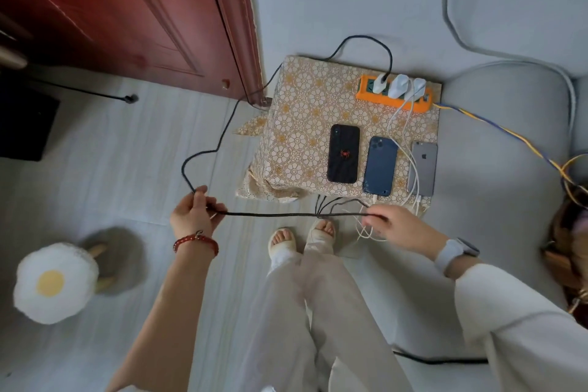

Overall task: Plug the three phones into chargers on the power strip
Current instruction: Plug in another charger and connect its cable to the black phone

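Three phones lie face down in a row on the near half of the cloth-covered table [305,105]: the black phone [343,153] on the left, the blue phone [380,166] in the middle, the grey phone [423,168] on the right. White cables [401,124] run from the two right chargers on the orange power strip [394,101] at the far right of the table down to the near ends of the blue and grey phones, so those two look connected, though the plugs themselves are too small to confirm. What remains, by my reading, is the black phone. Its black cable [270,215] comes from the left charger [380,83], loops far out over the floor on the left, and is stretched between both hands: the left hand [194,216] pinches it near the loop, the right hand [391,224] holds its split end just below the table's near edge. Next, the right connector must be picked from that bunch and brought up to the black phone's near end. Open floor on the left gives slack; loose white cable hangs beside the right hand and could snag
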The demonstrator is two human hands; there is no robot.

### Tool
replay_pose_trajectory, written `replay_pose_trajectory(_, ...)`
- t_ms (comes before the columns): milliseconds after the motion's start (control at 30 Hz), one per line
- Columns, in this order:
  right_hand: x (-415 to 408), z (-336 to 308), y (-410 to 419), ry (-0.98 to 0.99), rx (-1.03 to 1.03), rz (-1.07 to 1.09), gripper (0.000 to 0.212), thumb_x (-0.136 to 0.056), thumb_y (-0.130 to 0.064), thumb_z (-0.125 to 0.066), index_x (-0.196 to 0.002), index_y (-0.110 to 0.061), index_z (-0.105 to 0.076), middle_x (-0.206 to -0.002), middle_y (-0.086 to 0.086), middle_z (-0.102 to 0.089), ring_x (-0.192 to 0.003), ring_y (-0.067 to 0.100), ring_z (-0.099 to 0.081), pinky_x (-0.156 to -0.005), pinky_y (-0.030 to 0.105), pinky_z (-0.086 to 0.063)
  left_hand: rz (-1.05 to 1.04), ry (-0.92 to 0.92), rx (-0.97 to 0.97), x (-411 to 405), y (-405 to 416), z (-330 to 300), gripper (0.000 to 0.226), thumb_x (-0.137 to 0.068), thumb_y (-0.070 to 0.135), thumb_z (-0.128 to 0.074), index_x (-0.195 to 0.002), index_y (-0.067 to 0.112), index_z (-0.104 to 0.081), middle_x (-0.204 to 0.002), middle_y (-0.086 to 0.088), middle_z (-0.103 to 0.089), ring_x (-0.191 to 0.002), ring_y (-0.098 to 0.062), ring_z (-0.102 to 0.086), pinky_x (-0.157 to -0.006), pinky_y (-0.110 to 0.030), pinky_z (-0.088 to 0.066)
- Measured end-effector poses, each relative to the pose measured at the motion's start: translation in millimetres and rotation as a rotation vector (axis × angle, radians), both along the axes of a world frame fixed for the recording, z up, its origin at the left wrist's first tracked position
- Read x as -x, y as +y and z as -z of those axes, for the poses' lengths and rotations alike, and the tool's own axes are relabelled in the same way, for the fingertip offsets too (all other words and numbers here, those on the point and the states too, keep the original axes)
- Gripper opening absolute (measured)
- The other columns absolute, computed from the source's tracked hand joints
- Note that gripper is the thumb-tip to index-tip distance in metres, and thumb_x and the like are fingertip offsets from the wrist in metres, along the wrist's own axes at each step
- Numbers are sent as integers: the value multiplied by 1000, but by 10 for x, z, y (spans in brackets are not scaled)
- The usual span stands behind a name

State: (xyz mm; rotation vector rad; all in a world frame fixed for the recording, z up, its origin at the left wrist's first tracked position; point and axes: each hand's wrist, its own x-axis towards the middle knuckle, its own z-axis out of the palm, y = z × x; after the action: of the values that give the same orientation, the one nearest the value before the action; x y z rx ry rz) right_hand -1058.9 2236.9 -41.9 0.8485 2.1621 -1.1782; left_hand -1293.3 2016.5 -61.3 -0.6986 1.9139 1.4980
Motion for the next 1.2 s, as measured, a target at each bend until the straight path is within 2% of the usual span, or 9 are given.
replay_pose_trajectory(100,113,-170,-96,111,24,8,21,-93,-14,-48,-84,-12,-67,-60,-10,-52,-51,5,-47,-52,12,-35,417,-46,400,-110,30,72,37,-89,7,-46,-123,-5,-40,-124,-28,-49,-103,-33,-56,-91,-43,-44)
replay_pose_trajectory(167,276,-276,-246,172,49,-24,21,-92,-13,-50,-84,-7,-68,-56,-16,-48,-49,-4,-51,-54,6,-37,701,226,395,-327,129,14,59,-85,6,-51,-138,3,-25,-143,-24,-28,-131,-34,-31,-109,-39,-25)
replay_pose_trajectory(267,496,-343,-406,194,50,-33,28,-93,-15,-48,-70,-20,-63,-56,-14,-49,-49,-2,-49,-54,11,-37,1166,478,73,-662,290,-83,62,-82,1,-48,-139,17,-28,-145,-9,-36,-136,-24,-27,-116,-45,-17)
replay_pose_trajectory(367,586,-362,-424,173,40,-13,27,-93,-17,-48,-71,-19,-65,-61,-7,-52,-49,1,-45,-53,13,-34,1462,608,75,-768,352,-67,44,-87,8,-48,-129,17,-46,-126,-8,-56,-123,-24,-45,-112,-49,-21)
replay_pose_trajectory(500,440,-341,-320,117,36,-50,21,-90,-21,-52,-73,-11,-58,-62,-7,-47,-52,2,-41,-55,14,-34,1270,805,249,-638,277,-10,24,-83,-3,-51,-97,7,-67,-85,-10,-73,-82,-24,-67,-109,-47,-31)
replay_pose_trajectory(700,116,-150,-10,-81,33,1,28,-92,-20,-48,-64,-18,-51,-65,0,-52,-60,16,-46,-56,26,-34,804,517,548,-320,-43,116,26,-85,-1,-41,-100,8,-61,-97,-16,-67,-89,-36,-60,-98,-54,-38)
replay_pose_trajectory(900,354,-227,-204,92,126,28,32,-93,-12,-45,-68,-26,-60,-65,2,-65,-61,6,-60,-62,9,-41,1320,469,201,-696,113,54,57,-86,14,-52,-137,13,-27,-112,-2,-59,-107,-22,-58,-113,-52,-18)
replay_pose_trajectory(1000,450,-245,-273,149,146,24,40,-92,-12,-45,-60,-35,-53,-58,-3,-56,-54,12,-55,-58,17,-42,1181,475,72,-818,288,0,71,-82,18,-61,-139,10,-20,-116,-6,-58,-112,-23,-55,-109,-53,-28)
replay_pose_trajectory(1200,363,-295,-209,79,141,-82,33,-95,-12,-42,-68,-22,-58,-60,-6,-51,-48,-2,-49,-53,7,-37,1317,894,311,-821,349,-107,92,-73,24,-70,-141,32,-8,-149,-18,-25,-139,-39,-18,-110,-59,-17)
